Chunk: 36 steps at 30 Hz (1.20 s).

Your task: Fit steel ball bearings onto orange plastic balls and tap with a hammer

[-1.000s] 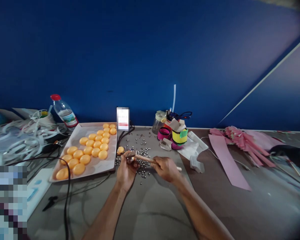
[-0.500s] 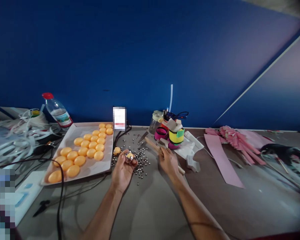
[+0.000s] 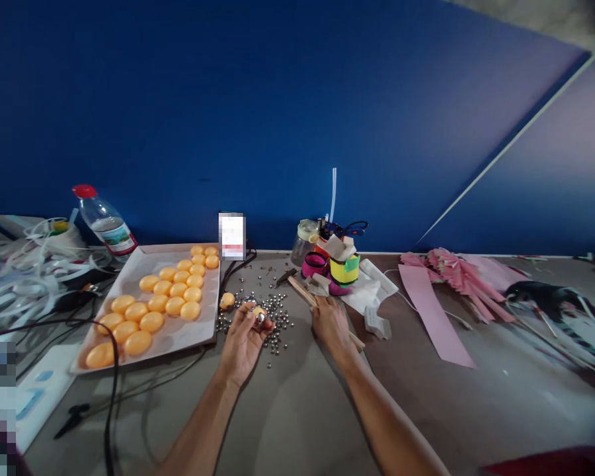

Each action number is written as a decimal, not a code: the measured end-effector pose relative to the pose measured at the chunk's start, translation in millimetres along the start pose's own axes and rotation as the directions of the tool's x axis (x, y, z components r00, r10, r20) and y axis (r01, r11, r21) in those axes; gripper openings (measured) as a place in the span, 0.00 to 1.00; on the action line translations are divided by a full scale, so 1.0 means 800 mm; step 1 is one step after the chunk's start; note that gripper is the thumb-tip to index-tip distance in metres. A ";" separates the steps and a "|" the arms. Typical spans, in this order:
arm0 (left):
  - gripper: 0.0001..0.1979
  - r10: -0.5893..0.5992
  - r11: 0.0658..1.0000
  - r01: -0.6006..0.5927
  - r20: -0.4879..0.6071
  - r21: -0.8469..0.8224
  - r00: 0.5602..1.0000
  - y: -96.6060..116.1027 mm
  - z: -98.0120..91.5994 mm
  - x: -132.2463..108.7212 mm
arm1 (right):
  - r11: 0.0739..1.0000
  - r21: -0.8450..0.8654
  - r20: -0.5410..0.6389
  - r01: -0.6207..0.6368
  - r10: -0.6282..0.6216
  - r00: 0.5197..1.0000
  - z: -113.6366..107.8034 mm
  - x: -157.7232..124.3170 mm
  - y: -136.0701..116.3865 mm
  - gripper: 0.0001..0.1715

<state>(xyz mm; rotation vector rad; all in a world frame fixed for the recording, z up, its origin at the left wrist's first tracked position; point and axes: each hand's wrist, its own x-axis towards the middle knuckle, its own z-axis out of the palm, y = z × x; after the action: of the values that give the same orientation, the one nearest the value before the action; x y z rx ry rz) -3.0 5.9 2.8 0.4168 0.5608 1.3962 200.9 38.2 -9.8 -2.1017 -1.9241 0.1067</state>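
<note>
My left hand point(image 3: 242, 345) is closed around an orange ball point(image 3: 259, 313) with shiny metal beads on it, just above the table. Small silver metal beads point(image 3: 276, 324) lie scattered around and beyond that hand. A second orange ball point(image 3: 227, 301) rests beside the beads, close to the tray. My right hand point(image 3: 331, 324) lies over the wooden handle of a hammer point(image 3: 301, 289), fingers curled on it. The hammer's dark head points toward the back, and the handle's end shows past my wrist. Undersides of both hands are hidden.
On the left, a white tray point(image 3: 205, 328) bears several orange balls. Behind it stands a red-capped bottle point(image 3: 112, 228). A lidded jar point(image 3: 305, 243) and yellow tape roll point(image 3: 344, 270) stand at the back. Right are pink paper strips point(image 3: 436, 317). A black cable point(image 3: 110, 396) loops front left.
The view has shifted slightly, so things sit further left. The hammer, blurred before, now looks still, its dark head low at the table. My left hand keeps the ball, turned a little.
</note>
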 end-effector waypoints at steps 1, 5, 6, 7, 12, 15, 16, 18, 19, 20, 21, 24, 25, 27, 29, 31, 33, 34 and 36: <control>0.13 -0.002 1.000 0.002 -0.002 0.003 1.000 0.000 0.000 0.000 | 1.000 -0.014 0.005 -0.005 0.005 1.000 -0.001 0.000 -0.002 0.16; 0.12 -0.004 1.000 0.004 -0.003 0.002 1.000 0.001 0.001 -0.001 | 0.998 -0.054 0.011 -0.024 0.025 1.000 -0.006 -0.001 -0.004 0.15; 0.12 -0.005 1.000 0.005 -0.001 0.002 1.000 0.001 0.001 -0.001 | 0.998 -0.059 0.012 -0.028 0.029 1.000 -0.007 -0.002 -0.004 0.15; 0.12 -0.006 1.000 0.006 0.000 0.002 1.000 0.001 0.001 -0.001 | 0.997 -0.063 0.011 -0.034 0.035 0.999 -0.008 -0.002 -0.004 0.15; 0.12 -0.009 1.000 0.009 -0.003 -0.019 1.000 0.002 -0.001 0.000 | 1.000 -0.007 -0.063 0.028 -0.028 0.998 -0.009 -0.002 -0.005 0.17; 0.13 -0.006 0.999 0.006 -0.005 -0.041 1.000 0.001 -0.003 0.001 | 0.966 0.138 -0.065 0.217 -0.210 0.976 -0.009 -0.004 -0.012 0.16; 0.13 -0.003 0.999 0.003 -0.007 -0.045 1.000 0.001 -0.004 0.001 | 0.945 0.184 -0.045 0.270 -0.267 0.963 -0.009 -0.005 -0.015 0.15; 0.13 0.004 0.999 -0.004 -0.008 -0.048 1.000 0.001 -0.004 0.001 | 0.909 0.243 0.009 0.337 -0.350 0.937 -0.013 -0.008 -0.021 0.12; 0.12 0.006 0.999 -0.007 -0.008 -0.046 1.000 0.000 -0.004 0.001 | 0.899 0.254 0.035 0.357 -0.378 0.925 -0.015 -0.010 -0.024 0.11; 0.12 0.009 0.999 -0.009 -0.006 -0.044 1.000 0.000 -0.004 0.001 | 0.893 0.254 0.057 0.371 -0.397 0.916 -0.017 -0.012 -0.026 0.10; 0.12 0.011 0.999 -0.011 -0.003 -0.041 1.000 0.000 -0.004 0.001 | 0.891 0.249 0.077 0.380 -0.409 0.909 -0.019 -0.014 -0.028 0.09; 0.12 0.008 0.999 -0.008 -0.002 -0.038 1.000 0.000 -0.004 0.001 | 0.891 0.218 0.130 0.398 -0.430 0.893 -0.020 -0.017 -0.031 0.07; 0.12 0.006 0.999 -0.006 0.001 -0.036 1.000 0.000 -0.004 0.001 | 0.892 0.204 0.149 0.403 -0.435 0.888 -0.018 -0.017 -0.032 0.07; 0.12 0.001 1.000 -0.001 0.011 -0.030 1.000 0.000 -0.005 0.001 | 0.895 0.176 0.177 0.410 -0.438 0.881 -0.014 -0.017 -0.033 0.06; 0.12 -0.001 1.000 0.002 0.023 -0.022 1.000 -0.001 -0.005 0.001 | 0.901 0.162 0.180 0.403 -0.429 0.885 -0.008 -0.016 -0.034 0.05; 0.12 -0.003 1.000 0.004 0.029 -0.014 1.000 -0.001 -0.005 0.001 | 0.906 0.175 0.164 0.387 -0.414 0.896 -0.002 -0.016 -0.035 0.06; 0.12 -0.002 1.000 0.002 0.035 -0.011 0.999 -0.002 -0.006 0.001 | 0.902 0.219 0.133 0.372 -0.405 0.904 0.002 -0.015 -0.034 0.07; 0.12 -0.001 1.000 0.002 0.036 -0.009 0.999 -0.002 -0.006 0.001 | 0.895 0.256 0.108 0.365 -0.402 0.909 0.003 -0.015 -0.033 0.08; 0.12 0.000 1.000 0.000 0.030 -0.005 1.000 -0.002 -0.005 0.000 | 0.870 0.347 0.030 0.350 -0.383 0.923 0.005 -0.015 -0.031 0.08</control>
<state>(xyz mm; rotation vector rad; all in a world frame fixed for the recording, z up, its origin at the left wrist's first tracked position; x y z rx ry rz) -4.1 5.5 -1.4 0.4330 0.5323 1.3890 174.8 28.8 -8.4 -1.5109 -2.1478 0.4314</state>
